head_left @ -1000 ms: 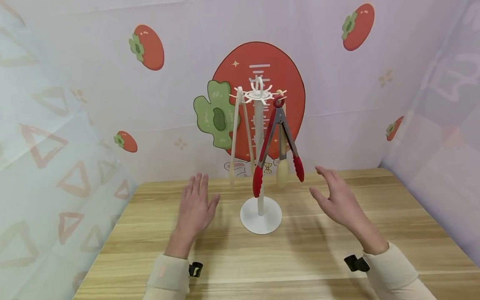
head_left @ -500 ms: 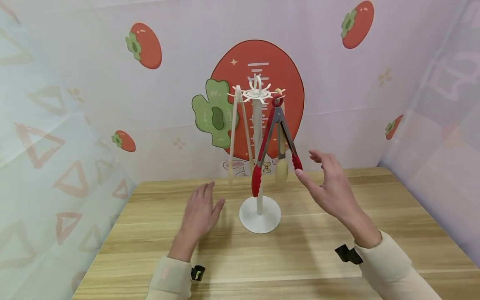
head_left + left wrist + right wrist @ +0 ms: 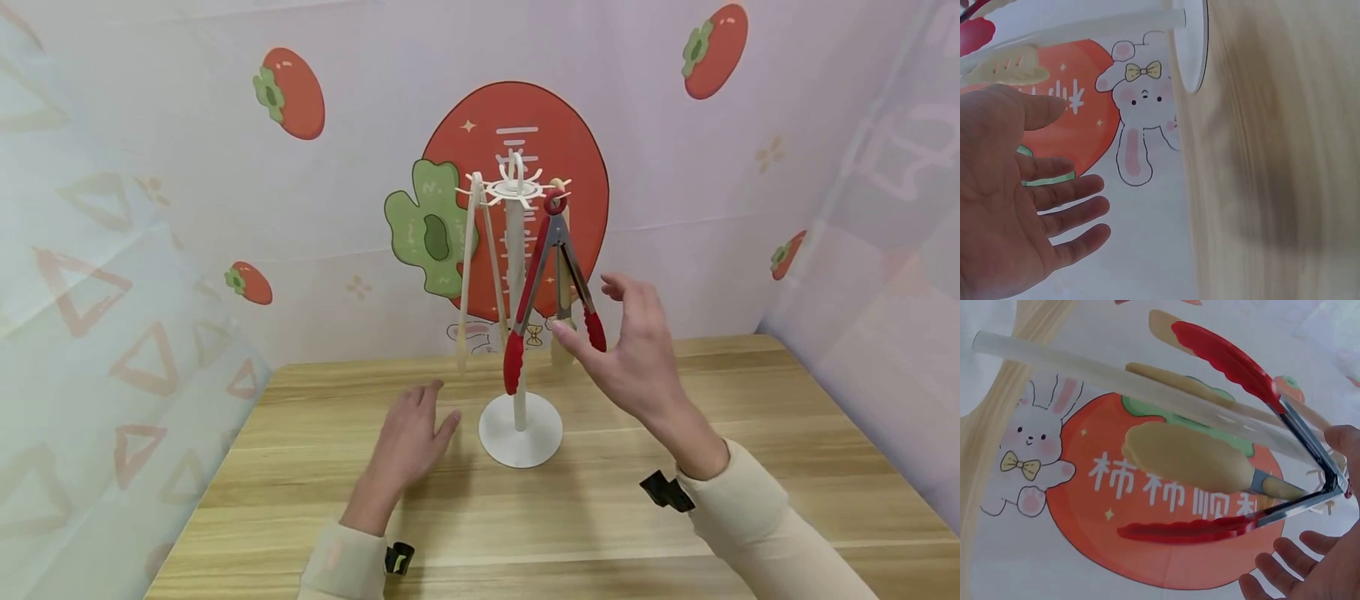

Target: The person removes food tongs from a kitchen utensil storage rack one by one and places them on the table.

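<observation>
A white utensil stand [image 3: 516,250] with a ring of hooks holds several hanging utensils. On its right side hang red-tipped metal tongs [image 3: 513,362], arms spread apart. Behind them hangs a utensil with a wooden handle and a cream head [image 3: 1185,456], partly hidden by my right thumb in the head view. Cream tongs [image 3: 468,275] hang on the left. My right hand [image 3: 637,358] is raised beside the red tongs, fingers spread and loosely bent, holding nothing. Low over the table, left of the stand, my left hand [image 3: 408,437] has relaxed fingers and holds nothing.
The stand's round white base [image 3: 521,450] rests on a wood-grain table [image 3: 300,467]. A printed cloth with persimmons and a rabbit [image 3: 1141,100] covers the wall behind, and patterned cloth hangs at both sides.
My right hand has moved left and up to the red tongs, its thumb now overlapping the space between their arms. My left hand has shifted slightly right and nearer the viewer.
</observation>
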Demonstrator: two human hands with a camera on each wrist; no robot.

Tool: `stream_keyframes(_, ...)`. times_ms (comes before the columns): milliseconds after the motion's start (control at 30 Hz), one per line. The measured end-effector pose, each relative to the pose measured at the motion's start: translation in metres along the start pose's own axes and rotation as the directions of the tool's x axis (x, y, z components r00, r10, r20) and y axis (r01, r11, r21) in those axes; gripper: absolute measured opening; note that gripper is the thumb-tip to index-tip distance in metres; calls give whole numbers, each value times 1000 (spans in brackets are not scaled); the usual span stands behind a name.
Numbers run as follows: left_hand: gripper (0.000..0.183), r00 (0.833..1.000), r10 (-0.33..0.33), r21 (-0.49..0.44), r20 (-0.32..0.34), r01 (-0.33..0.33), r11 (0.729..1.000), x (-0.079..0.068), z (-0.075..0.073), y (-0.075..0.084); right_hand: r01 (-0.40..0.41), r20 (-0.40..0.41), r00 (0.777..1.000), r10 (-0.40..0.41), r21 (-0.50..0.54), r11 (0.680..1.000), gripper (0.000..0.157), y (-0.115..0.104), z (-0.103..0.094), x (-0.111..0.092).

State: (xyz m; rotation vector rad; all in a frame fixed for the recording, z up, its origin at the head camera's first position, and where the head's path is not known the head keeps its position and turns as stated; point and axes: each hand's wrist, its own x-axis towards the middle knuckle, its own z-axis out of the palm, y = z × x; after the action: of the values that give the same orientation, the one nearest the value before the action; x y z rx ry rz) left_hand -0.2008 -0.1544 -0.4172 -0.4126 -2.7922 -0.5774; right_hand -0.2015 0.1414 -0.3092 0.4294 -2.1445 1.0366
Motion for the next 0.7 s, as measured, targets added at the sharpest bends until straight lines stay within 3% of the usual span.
stream_keyframes(167, 55, 999, -11, -60, 36, 13, 998, -4, 4, 4, 6, -18, 1000, -6, -11, 1000, 80, -5, 7, 3)
stream_keyframes(700, 44, 999, -9, -159, 52, 17, 987, -12, 5, 14, -16, -62, 998, 11, -79, 997, 102, -20, 26, 11)
